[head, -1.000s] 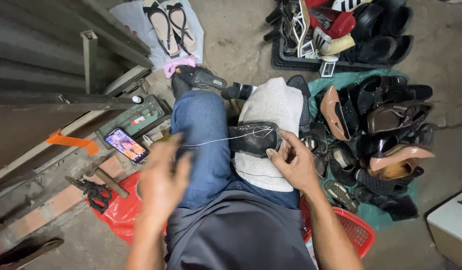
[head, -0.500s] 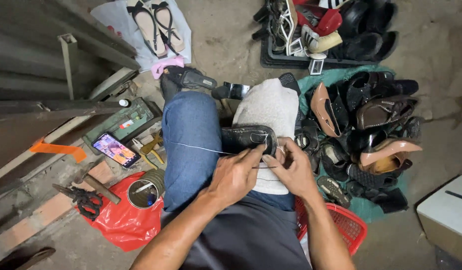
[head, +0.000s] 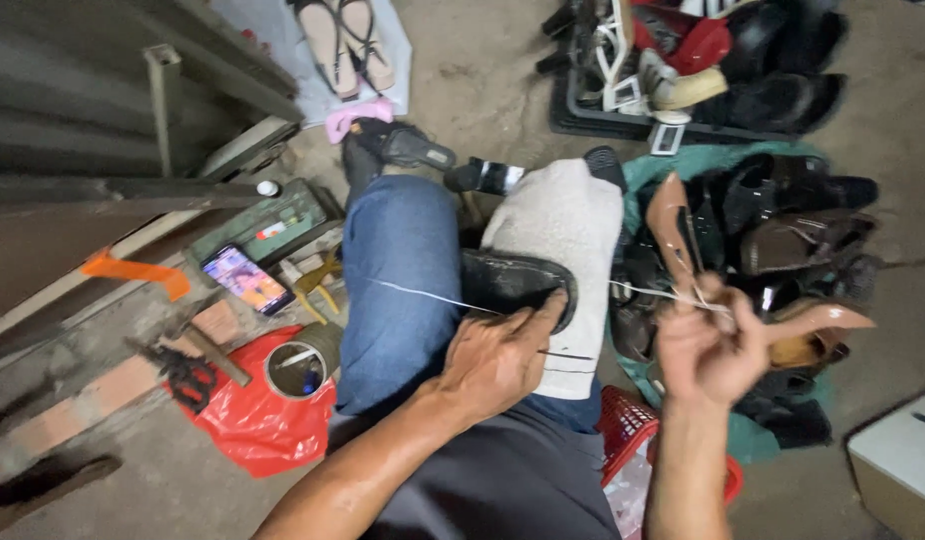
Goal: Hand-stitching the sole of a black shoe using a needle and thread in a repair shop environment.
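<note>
A black shoe (head: 513,282) lies on a white cloth (head: 563,225) over my right knee. My left hand (head: 503,355) presses on the near edge of the shoe, fingers bent over its rim. A white thread (head: 413,292) runs from the shoe out to the left across my blue jeans. Off to the right, my right hand (head: 708,345) is raised with its fingers pinched on another stretch of the thread (head: 648,291), which is pulled taut from the shoe.
A heap of dark and brown shoes (head: 783,240) sits at the right, a black tray of shoes (head: 683,60) behind it. At left are a lit phone (head: 245,278), a tin can (head: 298,362) on a red bag (head: 258,425), pliers (head: 183,370). A red basket (head: 633,430) stands by my thigh.
My right hand has drawn away from the shoe to the right, pulling the thread out. My left hand, earlier swung out left with the thread, has come back and stays on the shoe.
</note>
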